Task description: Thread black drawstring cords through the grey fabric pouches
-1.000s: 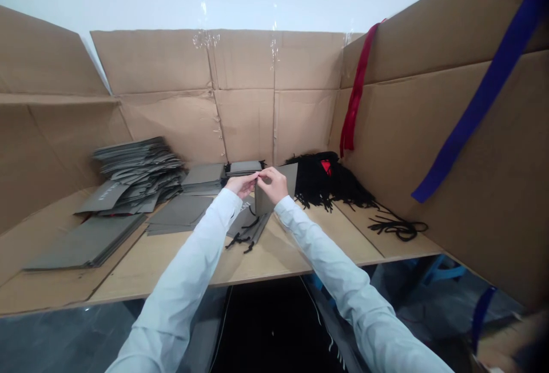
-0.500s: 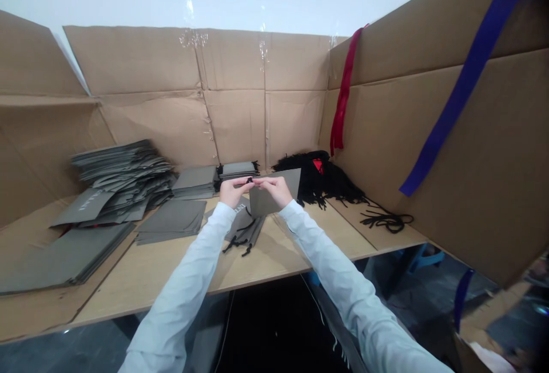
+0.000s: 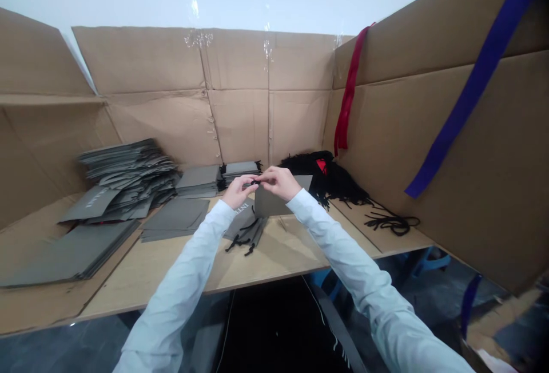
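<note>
My left hand (image 3: pixel 240 191) is closed, thumb and fingers pinching a short black cord (image 3: pixel 256 182) near the top edge of a flat grey paper bag (image 3: pixel 278 203). Across from it, my right hand (image 3: pixel 281 183) is also closed on the cord, its fingers almost touching the left ones. The bag hangs upright below and behind my right hand, partly hidden by it. Under my hands lie grey bags with white lettering (image 3: pixel 243 217), their knotted black cords (image 3: pixel 242 242) trailing toward the table's front edge.
A tall, uneven pile of grey bags (image 3: pixel 128 173) and flatter stacks (image 3: pixel 175 219) fill the left. A heap of black cords (image 3: pixel 338 181) lies at the back right, with loose cords (image 3: pixel 392 222) beside it. Cardboard walls (image 3: pixel 240 121) enclose the table (image 3: pixel 283 256).
My right hand has risen slightly and turned over the cord, its fingers now pinching it beside my left hand. The bag shifts a little right, and the whole view shifts slightly.
</note>
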A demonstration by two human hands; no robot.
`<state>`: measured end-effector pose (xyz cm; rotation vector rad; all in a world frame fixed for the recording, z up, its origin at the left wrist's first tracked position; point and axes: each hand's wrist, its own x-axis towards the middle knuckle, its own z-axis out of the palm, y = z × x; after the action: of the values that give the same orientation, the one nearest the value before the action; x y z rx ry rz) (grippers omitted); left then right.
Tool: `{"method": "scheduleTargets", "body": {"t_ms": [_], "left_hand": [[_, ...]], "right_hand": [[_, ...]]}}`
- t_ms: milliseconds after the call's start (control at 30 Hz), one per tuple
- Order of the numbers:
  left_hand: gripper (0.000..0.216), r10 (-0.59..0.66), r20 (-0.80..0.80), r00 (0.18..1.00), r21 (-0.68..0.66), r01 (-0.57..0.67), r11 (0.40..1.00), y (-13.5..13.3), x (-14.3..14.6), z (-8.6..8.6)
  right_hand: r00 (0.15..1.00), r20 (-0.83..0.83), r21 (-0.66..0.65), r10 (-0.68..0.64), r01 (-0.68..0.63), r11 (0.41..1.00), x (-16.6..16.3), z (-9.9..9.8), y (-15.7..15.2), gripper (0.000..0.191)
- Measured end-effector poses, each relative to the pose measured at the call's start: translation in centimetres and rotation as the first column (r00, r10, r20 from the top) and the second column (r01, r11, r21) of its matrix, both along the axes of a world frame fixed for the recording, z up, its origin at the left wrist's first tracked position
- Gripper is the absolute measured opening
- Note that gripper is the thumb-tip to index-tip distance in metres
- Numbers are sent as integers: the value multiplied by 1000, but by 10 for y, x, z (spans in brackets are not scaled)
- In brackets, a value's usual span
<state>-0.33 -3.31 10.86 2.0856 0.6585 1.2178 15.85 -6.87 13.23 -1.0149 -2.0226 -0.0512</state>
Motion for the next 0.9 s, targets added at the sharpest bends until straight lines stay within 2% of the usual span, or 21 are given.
{"method": "scheduleTargets", "body": {"t_ms": [100, 200, 267, 333, 400, 500, 633, 733, 900], "left_hand": [[24, -111, 38, 993, -126, 115, 985, -3, -3, 4], [29, -172, 130, 976, -285, 203, 937, -6, -3, 5], [32, -166, 254, 953, -394, 259, 882, -8, 0, 5], [29, -103, 389, 915, -450, 287, 846, -10, 3, 6], [23, -1, 484, 875, -474, 263, 840, -13, 6, 7], [16, 122, 518, 847, -530, 205, 823, -14, 6, 9], [14, 140, 536, 833, -561, 227, 796, -13, 2, 4], [16, 180, 521, 834, -588, 197, 785, -12, 1, -3], [28, 176, 468, 866, -566, 141, 812, -13, 2, -11]], "right_hand": [[986, 162, 170, 26, -53, 984, 3, 7, 0, 15], [972, 213, 203, 101, -146, 968, 3, 9, 1, 16], [977, 187, 214, 106, -146, 966, 1, 7, 0, 21], [985, 153, 233, 77, -111, 966, -1, 3, -1, 25], [990, 138, 246, 38, -72, 967, -3, -1, -1, 28], [984, 177, 251, 0, -45, 967, -6, -7, 0, 30], [949, 299, 290, -100, 9, 957, -6, -12, 2, 32], [911, 367, 329, -188, 62, 942, -6, -16, 3, 32], [868, 414, 358, -273, 120, 926, -8, -19, 1, 32]]}}
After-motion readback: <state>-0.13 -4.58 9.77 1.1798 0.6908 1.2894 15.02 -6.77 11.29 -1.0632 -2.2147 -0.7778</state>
